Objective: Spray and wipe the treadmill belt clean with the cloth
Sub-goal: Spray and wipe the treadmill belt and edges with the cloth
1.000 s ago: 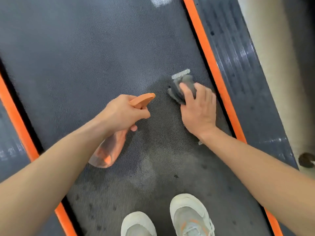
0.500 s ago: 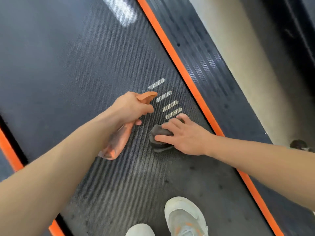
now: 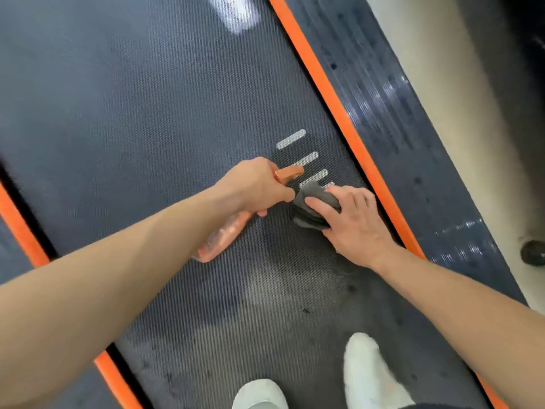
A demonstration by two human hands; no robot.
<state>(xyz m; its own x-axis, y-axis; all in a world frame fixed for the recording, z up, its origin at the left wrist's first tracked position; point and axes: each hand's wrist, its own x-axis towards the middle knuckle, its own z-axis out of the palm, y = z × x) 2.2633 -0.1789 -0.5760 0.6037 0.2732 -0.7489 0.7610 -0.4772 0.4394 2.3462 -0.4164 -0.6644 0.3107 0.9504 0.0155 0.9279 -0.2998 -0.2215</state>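
Observation:
The dark textured treadmill belt (image 3: 147, 128) fills the view, with white dash marks (image 3: 298, 149) near its right edge. My left hand (image 3: 253, 184) grips an orange spray bottle (image 3: 224, 237) by its neck, nozzle pointing toward the dashes. Right beside it, my right hand (image 3: 354, 219) presses a crumpled grey cloth (image 3: 312, 202) flat against the belt, fingers spread over it. The cloth covers the lowest dash. A damp, paler patch shows on the belt nearer to me.
Orange strips (image 3: 333, 107) border the belt on both sides, with a ribbed dark side rail (image 3: 398, 113) on the right and pale floor beyond. My two white shoes (image 3: 365, 370) stand on the belt at the bottom. A small dark object (image 3: 532, 252) lies on the floor at the right.
My right hand slid the cloth from the right edge toward the centre, then back up to the dashes. The view shifted left; the left hand kept hold of the bottle.

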